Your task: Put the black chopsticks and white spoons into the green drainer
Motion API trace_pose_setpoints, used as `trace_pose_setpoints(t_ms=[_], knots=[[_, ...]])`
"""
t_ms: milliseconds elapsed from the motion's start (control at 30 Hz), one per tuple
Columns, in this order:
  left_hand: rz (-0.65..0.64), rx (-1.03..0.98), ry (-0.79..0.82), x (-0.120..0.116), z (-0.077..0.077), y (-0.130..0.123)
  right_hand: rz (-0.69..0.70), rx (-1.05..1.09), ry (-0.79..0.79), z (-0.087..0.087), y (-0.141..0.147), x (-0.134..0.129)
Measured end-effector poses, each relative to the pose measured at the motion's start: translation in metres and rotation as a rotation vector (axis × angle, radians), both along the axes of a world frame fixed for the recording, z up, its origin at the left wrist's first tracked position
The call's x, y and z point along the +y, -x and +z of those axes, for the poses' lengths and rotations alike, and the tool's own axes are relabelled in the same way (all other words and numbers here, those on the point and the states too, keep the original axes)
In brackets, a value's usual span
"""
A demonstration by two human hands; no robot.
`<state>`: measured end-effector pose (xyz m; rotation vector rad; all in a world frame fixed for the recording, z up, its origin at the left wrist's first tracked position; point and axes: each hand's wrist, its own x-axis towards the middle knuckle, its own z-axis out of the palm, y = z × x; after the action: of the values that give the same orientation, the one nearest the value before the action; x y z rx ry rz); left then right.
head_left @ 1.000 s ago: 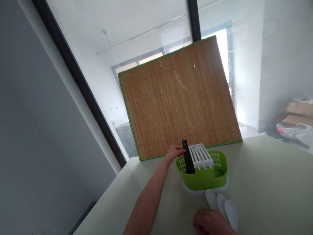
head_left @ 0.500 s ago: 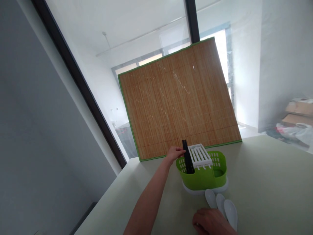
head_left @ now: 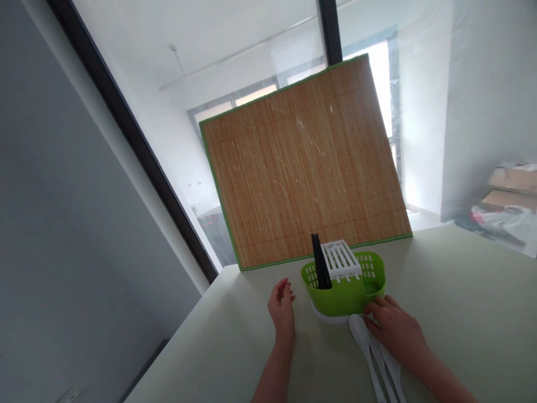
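Black chopsticks [head_left: 321, 263] stand tilted in the left compartment of a green cutlery basket [head_left: 342, 302]. A white slotted rack [head_left: 342, 260] with small hooks covers its middle. My left hand [head_left: 282, 308] is to the left of the basket, off the table items, with loosely curled fingers, apart, and nothing in them. Long-handled white spoons [head_left: 364, 338] lie side by side in front of the basket. My right hand [head_left: 396, 330] is curled over the heads of the right-hand spoons, which it hides, with its fingertips close to the basket's front right corner.
A bamboo mat [head_left: 302, 168] with green edging leans against the glass behind the basket. The pale table [head_left: 453, 313] stretches to both sides. Cardboard boxes [head_left: 509, 187] and plastic bags lie beyond the glass at right.
My left hand has let go of the chopsticks and drawn back left, away from the basket. My right hand has moved up and forward from the spoon handles to the spoon heads.
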<state>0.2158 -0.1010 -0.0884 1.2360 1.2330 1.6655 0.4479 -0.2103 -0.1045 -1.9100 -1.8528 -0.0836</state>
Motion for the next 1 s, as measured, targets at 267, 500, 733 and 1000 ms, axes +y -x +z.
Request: trace_pose_setpoints(t_ms=[267,500,733,1000], knots=[[-0.17,0.065,0.05,-0.042,-0.026,-0.017,-0.024,-0.162,-0.017,-0.01,0.016,-0.001],[-0.292,0.141,0.082,-0.056,-0.028,-0.032,-0.024,-0.035,-0.025,-0.01,0.024,-0.001],[-0.343,0.208,0.032,-0.066,-0.03,-0.037,0.054,0.203,-0.345,0.003,0.031,-0.007],[-0.321,0.367,-0.259,-0.09,-0.017,-0.04,0.154,0.258,-0.732,0.015,0.031,-0.014]])
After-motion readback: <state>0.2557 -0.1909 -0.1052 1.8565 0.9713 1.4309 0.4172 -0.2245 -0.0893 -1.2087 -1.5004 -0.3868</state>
